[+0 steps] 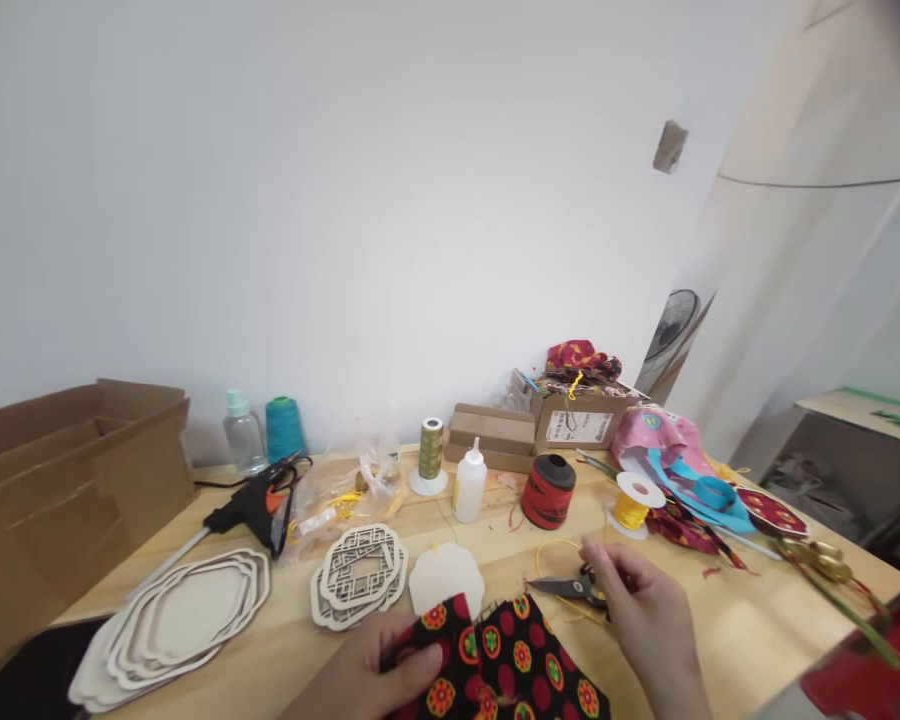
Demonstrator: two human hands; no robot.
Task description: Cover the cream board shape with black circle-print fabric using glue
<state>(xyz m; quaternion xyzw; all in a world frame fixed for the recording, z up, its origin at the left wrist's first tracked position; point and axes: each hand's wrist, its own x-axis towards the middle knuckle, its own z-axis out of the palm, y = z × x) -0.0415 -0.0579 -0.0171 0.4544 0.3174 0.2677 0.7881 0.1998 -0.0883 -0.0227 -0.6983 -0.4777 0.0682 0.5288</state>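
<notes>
My left hand (390, 668) is closed on a piece of black fabric (521, 655) printed with red dots and orange-green flowers. The cloth hangs at the bottom edge, with a slit or fold near its middle. To the right, my right hand (641, 610) has its fingers curled at the dark handles of a pair of scissors (566, 588), whose blades point left over the table. Yellow cord (559, 548) lies around the scissors. Behind the fabric is a pale scalloped wooden plate (446, 578), partly covered by it.
Fretwork wooden panels (364, 565) and stacked wooden frames (187, 610) lie left, near a black glue gun (251, 512). A white glue bottle (470, 485), red thread spool (547, 492) and yellow cord spool (633, 500) stand behind my hands. Cardboard boxes (82, 500) flank the table.
</notes>
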